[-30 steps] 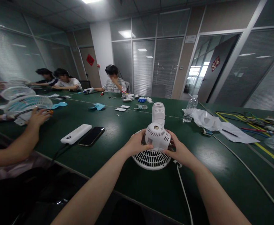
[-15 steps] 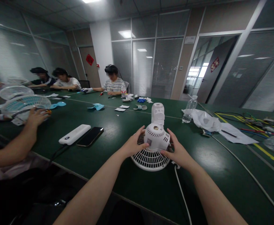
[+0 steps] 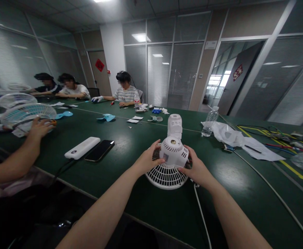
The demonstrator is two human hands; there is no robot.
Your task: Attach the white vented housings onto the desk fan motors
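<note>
A white electric fan lies face down on the green table, its round wire grille (image 3: 166,178) under the slotted motor housing (image 3: 172,152). My left hand (image 3: 152,159) grips the housing's left side, with the thumb along its lower edge beside a small label. From the right, my right hand (image 3: 194,162) holds the same housing, thumb at the lower edge and fingers by the side slots. The undersides of the fingers are partly hidden. Beyond the housing, the fan's white base part (image 3: 174,125) points away from me. A white cord (image 3: 201,214) runs down from the grille's right side.
To the left lie a white power bank (image 3: 82,148) and a black phone (image 3: 100,150). A co-worker's hand (image 3: 41,128) touches another fan grille (image 3: 28,116). A water bottle (image 3: 210,121), crumpled paper (image 3: 227,133) and cables are at right. Light blue fan blades (image 3: 106,118) lie farther off.
My right hand has closed in slightly on the housing, its fingers now nearer the side slots. The housing has shifted very little. The co-worker's hand at left has moved slightly.
</note>
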